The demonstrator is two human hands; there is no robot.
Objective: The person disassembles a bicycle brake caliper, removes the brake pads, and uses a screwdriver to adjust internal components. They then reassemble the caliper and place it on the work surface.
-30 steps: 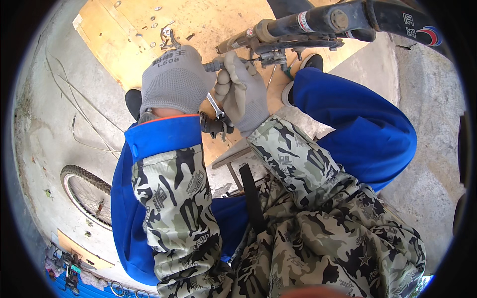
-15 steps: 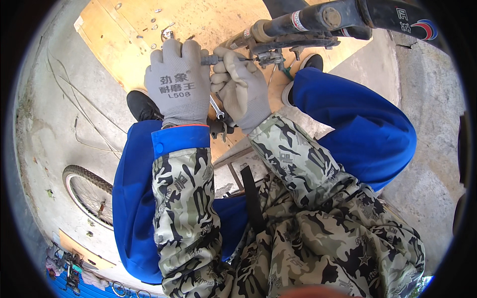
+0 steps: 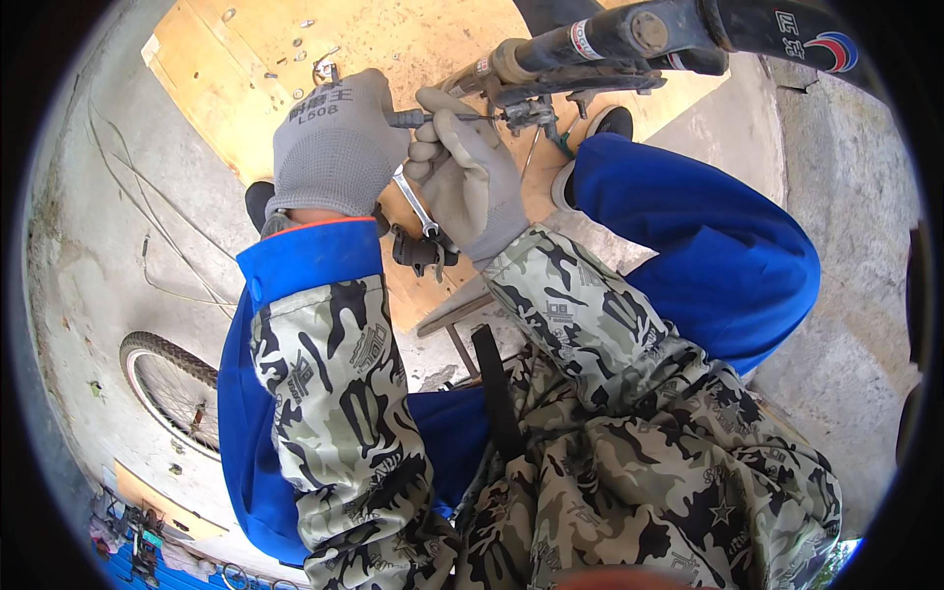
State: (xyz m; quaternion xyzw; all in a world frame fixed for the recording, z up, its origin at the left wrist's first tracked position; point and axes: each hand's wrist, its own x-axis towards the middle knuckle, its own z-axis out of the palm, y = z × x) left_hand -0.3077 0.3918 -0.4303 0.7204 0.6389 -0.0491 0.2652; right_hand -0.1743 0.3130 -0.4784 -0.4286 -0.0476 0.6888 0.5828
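My gloved left hand (image 3: 334,147) is closed at the left end of a grey cylindrical piece (image 3: 405,119), its fingertips hidden behind the back of the hand. My gloved right hand (image 3: 472,187) has curled fingers around the right part of that piece, where a thin dark rod or cable runs to a metal mechanism (image 3: 531,116) under the black bicycle tube (image 3: 570,44). An open-ended wrench (image 3: 414,202) lies just below the hands, beside a black component (image 3: 418,251).
Small hardware (image 3: 323,71) is scattered on a plywood board (image 3: 206,79). Loose cables (image 3: 172,226) and a bicycle wheel (image 3: 162,379) lie on concrete at left. My blue-trousered knee (image 3: 718,246) is at right; more bike parts (image 3: 143,531) are at lower left.
My left hand has turned and shifted up and left since the last frame, uncovering more of the wrench. My right hand moved slightly left, its fingers still curled at the grey piece.
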